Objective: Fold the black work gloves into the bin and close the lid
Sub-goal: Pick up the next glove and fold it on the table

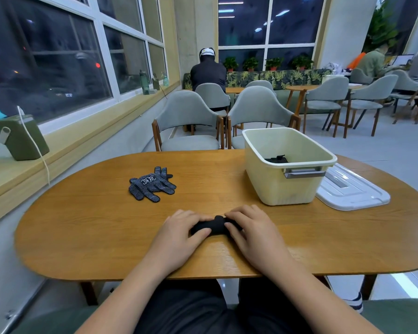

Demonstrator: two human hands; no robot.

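Observation:
A rolled-up black glove (214, 227) lies on the wooden table (106, 232) near its front edge. My left hand (179, 233) grips its left end and my right hand (251, 231) grips its right end, fingers curled over the roll. A loose pair of black dotted work gloves (152, 186) lies flat to the left, further back. The cream bin (285, 186) stands open at the right rear, with a dark folded glove (276, 159) on its floor. The white lid (350, 189) lies flat on the table to the right of the bin.
Two grey chairs (191, 121) stand behind the table. A green box with a white cable (19, 138) sits on the window sill at left. Other people sit at tables further back.

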